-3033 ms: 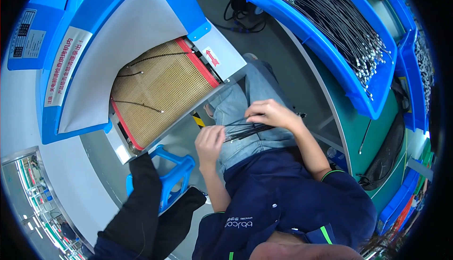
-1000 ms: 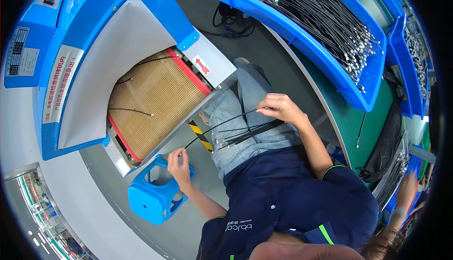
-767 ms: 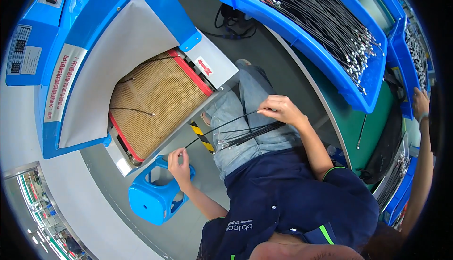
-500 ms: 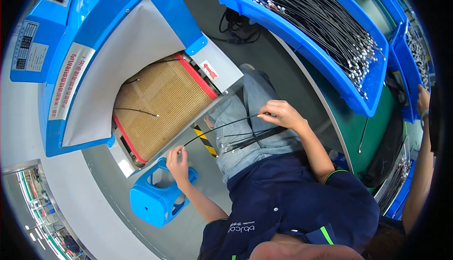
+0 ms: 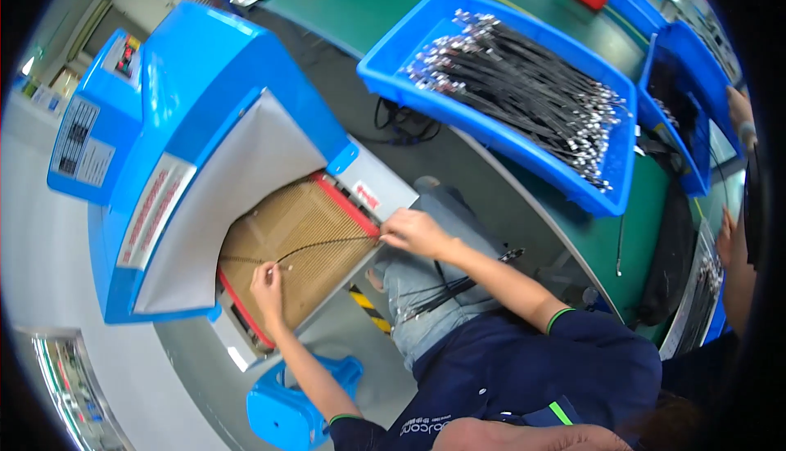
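Observation:
A thin black cable (image 5: 327, 242) is stretched in a shallow curve over the brown mesh belt (image 5: 286, 212) of a blue machine. My left hand (image 5: 265, 289) pinches its left end above the belt. At the belt's red right edge, my right hand (image 5: 415, 233) holds the other end between closed fingertips. Another dark cable (image 5: 239, 259) lies on the belt to the left of my left hand, running under the machine's white curtain (image 5: 233, 185). A bunch of black cables (image 5: 446, 294) rests across my lap, below my right forearm.
The blue machine housing (image 5: 221, 66) rises at the left. A blue stool (image 5: 286, 406) stands below the belt. On the green table (image 5: 344, 1) sits a blue bin (image 5: 389, 91) full of black cables. Another person's hands (image 5: 739, 111) are by bins at the far right.
Both hands have carried the cable forward and left, from above my lap to over the mesh belt. The view has shifted, showing more of the table and machine.

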A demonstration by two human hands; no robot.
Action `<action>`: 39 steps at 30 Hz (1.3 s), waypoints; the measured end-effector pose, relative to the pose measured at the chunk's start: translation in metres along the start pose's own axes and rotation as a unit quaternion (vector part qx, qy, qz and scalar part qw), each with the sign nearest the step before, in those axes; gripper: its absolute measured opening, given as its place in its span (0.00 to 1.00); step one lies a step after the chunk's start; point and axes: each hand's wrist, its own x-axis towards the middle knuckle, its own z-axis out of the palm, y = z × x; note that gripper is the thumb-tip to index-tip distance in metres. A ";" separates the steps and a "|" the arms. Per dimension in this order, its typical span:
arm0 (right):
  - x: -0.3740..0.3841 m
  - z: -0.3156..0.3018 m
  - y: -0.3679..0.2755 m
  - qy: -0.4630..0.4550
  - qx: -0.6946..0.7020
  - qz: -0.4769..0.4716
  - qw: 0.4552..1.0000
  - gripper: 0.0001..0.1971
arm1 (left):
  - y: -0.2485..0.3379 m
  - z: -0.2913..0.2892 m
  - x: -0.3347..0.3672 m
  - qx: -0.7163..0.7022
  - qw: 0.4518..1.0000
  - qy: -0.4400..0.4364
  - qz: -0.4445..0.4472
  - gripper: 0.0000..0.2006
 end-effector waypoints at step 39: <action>-0.021 -0.271 -0.257 0.162 0.526 -0.207 0.809 0.17 | 0.134 0.166 -0.190 -0.017 0.931 -0.349 0.110 0.27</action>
